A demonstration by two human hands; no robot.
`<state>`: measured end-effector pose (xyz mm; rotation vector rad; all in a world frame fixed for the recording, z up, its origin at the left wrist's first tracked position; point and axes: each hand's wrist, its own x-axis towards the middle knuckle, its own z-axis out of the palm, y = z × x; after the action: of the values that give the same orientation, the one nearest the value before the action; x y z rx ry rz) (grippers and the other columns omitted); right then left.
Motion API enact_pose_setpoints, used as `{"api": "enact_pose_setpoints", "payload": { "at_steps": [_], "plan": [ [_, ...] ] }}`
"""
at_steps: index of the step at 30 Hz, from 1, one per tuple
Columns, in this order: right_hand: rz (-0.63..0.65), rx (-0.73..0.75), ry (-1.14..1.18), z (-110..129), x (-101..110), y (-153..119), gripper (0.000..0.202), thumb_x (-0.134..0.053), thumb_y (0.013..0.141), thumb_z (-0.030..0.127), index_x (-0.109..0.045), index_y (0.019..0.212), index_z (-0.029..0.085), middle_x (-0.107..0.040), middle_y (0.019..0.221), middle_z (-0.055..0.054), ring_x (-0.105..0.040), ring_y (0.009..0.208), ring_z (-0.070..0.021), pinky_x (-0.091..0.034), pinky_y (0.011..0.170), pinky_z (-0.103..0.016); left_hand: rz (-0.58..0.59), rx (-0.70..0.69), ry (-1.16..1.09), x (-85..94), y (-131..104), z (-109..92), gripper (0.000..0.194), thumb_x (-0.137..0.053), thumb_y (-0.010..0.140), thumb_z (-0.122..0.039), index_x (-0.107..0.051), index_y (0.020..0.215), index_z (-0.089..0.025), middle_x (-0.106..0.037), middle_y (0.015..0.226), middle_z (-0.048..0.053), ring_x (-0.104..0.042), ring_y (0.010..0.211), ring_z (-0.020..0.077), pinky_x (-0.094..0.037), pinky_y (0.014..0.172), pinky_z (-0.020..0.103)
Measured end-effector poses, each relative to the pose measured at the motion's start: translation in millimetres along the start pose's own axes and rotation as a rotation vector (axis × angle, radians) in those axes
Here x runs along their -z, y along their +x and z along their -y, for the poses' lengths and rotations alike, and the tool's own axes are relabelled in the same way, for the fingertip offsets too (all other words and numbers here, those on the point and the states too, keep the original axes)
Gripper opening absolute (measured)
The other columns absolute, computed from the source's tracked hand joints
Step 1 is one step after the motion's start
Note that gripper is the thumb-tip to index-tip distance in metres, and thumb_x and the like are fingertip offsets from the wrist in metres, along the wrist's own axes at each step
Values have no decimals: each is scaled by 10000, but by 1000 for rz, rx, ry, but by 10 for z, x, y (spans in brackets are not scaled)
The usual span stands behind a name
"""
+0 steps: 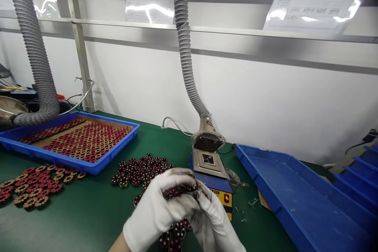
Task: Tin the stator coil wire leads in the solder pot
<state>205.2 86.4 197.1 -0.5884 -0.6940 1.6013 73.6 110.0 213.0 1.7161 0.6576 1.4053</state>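
My left hand [163, 201], in a white glove, is closed round a small black round part [173, 193] with reddish pads, held above the bench. My right hand [214, 214], gloved too, has its fingers pinched together at the right end of that part. What sits in this pinch is hidden by the fingertips. Behind and below the hands lie loose black round parts [144, 167] with red and gold pads, some partly covered by the gloves. Just beyond my right hand stands a blue and yellow bench unit [211, 179] with a square metal top and a lit red switch.
A blue tray [97, 167] at left holds rows of red and gold ring-shaped pieces; more pieces [35, 185] are heaped before it. At right lies another blue tray [283, 204], near stacked blue bins [358, 177]. A grey hose [184, 43] hangs to a metal hood [206, 136].
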Motion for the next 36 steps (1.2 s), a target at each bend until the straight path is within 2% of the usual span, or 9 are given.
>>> {"api": "enact_pose_setpoints", "payload": {
  "at_steps": [3,7,13,17,21,26,29,31,36],
  "plan": [
    [-54,36,5,-25,-19,-21,299,-769,615,222,-682,898,182,-693,949,-56,-627,867,-150,-436,873,-269,-61,-100,-9,0,-7,-2,171,-572,696,-105,-680,774,-211,-650,888,22,-572,912,170,-462,820,200],
    [-1,-47,114,-2,49,-22,290,-741,646,282,-677,914,191,-703,920,-65,-644,815,-188,-478,812,-351,-250,-42,19,46,-32,-37,159,-532,769,-121,-661,757,-213,-649,864,7,-592,857,141,-474,779,173],
    [89,-117,297,13,53,-14,198,-724,666,313,-686,840,225,-709,923,-26,-638,826,-159,-501,743,-295,37,-103,265,-4,-30,-33,520,-673,629,-34,-572,1067,-296,-550,1148,-10,-510,1051,172,-413,936,253],
    [107,-144,294,-2,25,-25,195,-699,702,300,-684,880,221,-714,923,-38,-647,740,-128,-506,660,-250,41,-218,236,-3,-9,39,389,-772,650,-221,-613,1001,-271,-599,1074,22,-544,991,190,-458,874,273],
    [129,-152,306,-1,31,-32,164,-685,723,279,-687,881,233,-707,963,-45,-646,777,-119,-505,671,-236,99,-249,209,59,14,37,433,-782,637,-228,-606,1030,-272,-595,1093,28,-558,977,188,-462,871,272],
    [98,-161,192,-31,-32,-24,213,-701,699,320,-678,872,199,-713,870,-40,-661,733,-160,-522,643,-279,12,-147,113,77,19,66,138,-595,776,-169,-658,888,-220,-643,958,24,-578,925,166,-460,850,240],
    [84,-145,147,-62,-68,-18,234,-708,692,315,-677,885,187,-710,886,-48,-663,728,-166,-522,644,-281,-100,-64,30,70,6,61,138,-519,803,-167,-653,774,-172,-656,874,47,-573,944,191,-464,854,265],
    [78,-137,193,-75,-62,-14,220,-693,708,312,-679,901,207,-707,925,-46,-661,762,-167,-521,646,-276,-104,-10,-7,73,3,6,114,-546,789,-175,-654,823,-165,-651,927,60,-579,948,199,-469,859,276],
    [140,-153,289,-59,-38,-24,198,-671,723,348,-692,888,241,-697,978,-55,-644,835,-174,-518,721,-315,87,-16,67,83,20,-133,499,-759,538,-50,-650,981,-252,-610,1077,28,-558,998,200,-456,878,237]
  ]
}}
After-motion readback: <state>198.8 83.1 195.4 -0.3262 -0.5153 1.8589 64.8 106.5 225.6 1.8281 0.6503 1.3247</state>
